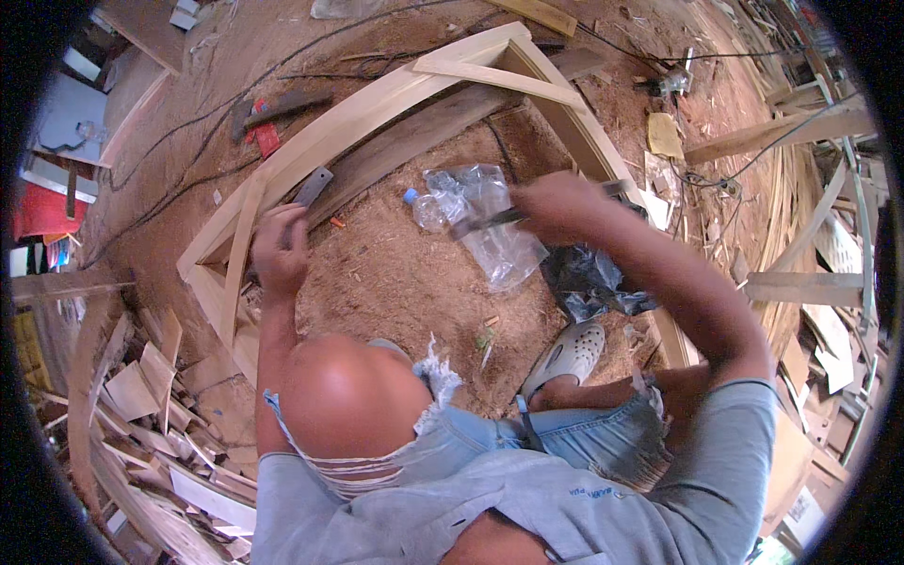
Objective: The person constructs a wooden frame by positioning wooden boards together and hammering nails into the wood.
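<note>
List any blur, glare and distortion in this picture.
Head view: the right hand and dark tool it holds look smeared, likely by motion; head view: glints fleck the clear plastic and black plastic; head view: black surrounds the round fisheye image, and the wooden frame's curve may be partly lens distortion.

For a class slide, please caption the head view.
Right hand gripping a blurred dark tool, left hand by a grey metal piece, at a pale wooden frame.

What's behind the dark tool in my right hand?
Clear plastic shows on both sides of the dark tool, with sawdust around it. Whatever the tool and your right hand cover can't be seen.
</note>
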Tool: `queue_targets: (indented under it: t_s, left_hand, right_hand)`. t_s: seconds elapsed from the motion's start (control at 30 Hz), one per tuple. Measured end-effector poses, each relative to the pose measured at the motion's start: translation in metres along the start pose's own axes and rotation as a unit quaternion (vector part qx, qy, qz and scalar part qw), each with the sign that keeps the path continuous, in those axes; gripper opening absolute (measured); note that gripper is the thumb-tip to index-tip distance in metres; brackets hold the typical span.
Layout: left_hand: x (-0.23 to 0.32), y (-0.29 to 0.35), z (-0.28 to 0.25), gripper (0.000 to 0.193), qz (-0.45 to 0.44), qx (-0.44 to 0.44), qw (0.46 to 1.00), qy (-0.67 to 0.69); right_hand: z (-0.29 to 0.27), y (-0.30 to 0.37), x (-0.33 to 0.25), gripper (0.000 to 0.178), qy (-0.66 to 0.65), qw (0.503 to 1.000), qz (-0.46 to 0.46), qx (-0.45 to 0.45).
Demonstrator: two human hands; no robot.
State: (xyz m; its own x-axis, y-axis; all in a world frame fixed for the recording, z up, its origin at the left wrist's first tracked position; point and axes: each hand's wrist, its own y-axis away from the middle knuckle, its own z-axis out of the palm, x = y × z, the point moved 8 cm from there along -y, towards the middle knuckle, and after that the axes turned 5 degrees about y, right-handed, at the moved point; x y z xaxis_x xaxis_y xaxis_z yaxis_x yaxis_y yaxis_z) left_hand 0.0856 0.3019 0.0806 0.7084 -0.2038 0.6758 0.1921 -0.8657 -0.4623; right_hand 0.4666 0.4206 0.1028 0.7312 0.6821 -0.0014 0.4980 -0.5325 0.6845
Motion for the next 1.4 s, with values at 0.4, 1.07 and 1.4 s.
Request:
queue_targets:
  t_s: [0.4,1.07,1.4]
  left_hand:
    - [0.132,-0.088,0.181,0.025,0.102,-0.505,0.842,-0.16]
    - [0.174,0.076,0.384,0.016,-0.119,-0.236,0.964,0.014]
    - [0.065,0.045,0.362,0.016,0.065,-0.302,0.906,-0.289]
  right_hand:
    - [0.168,0.176,0.175,0.037,-0.301,0.907,0.19,0.225]
    - [0.36,0.202,0.181,0.025,-0.592,0.625,0.324,0.392]
    - [0.365,0.184,0.165,0.025,-0.645,0.608,0.307,0.348]
